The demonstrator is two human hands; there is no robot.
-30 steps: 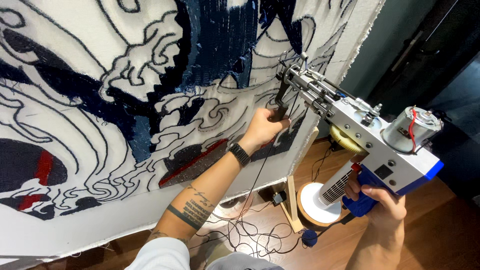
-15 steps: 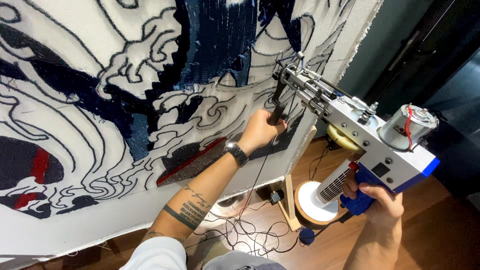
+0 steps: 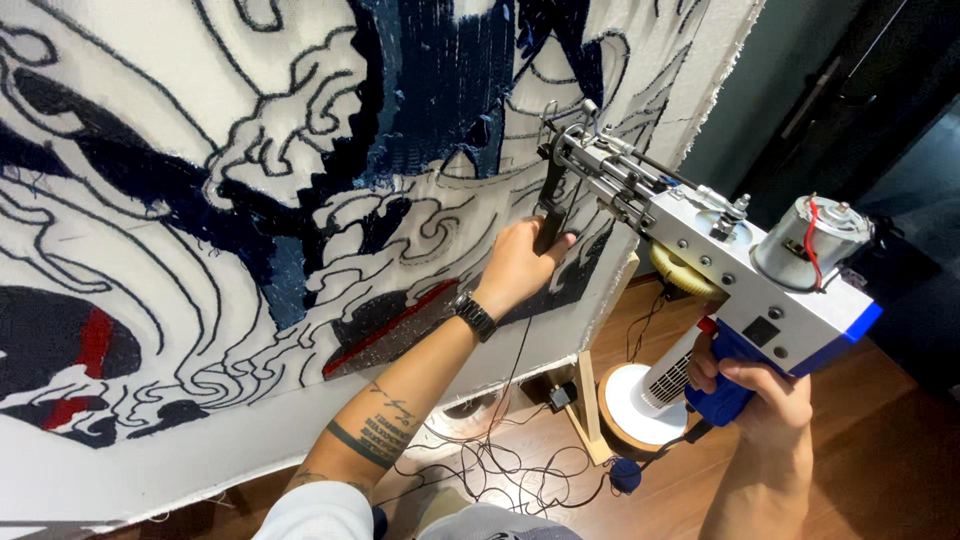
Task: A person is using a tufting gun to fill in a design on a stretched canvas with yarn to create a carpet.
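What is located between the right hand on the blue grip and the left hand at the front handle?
In the head view, the tufting gun's silver body and yellow gear lie between the right hand and left hand.

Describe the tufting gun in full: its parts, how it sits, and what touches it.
The tufting gun has a silver metal body with a blue rear edge and a blue pistol grip, a grey cylindrical motor with a red wire on top, a yellowish gear underneath, and long metal rods reaching its tip. It points up and left, its tip at the stretched white cloth. The right hand wraps the blue grip; the left hand holds the black front handle.
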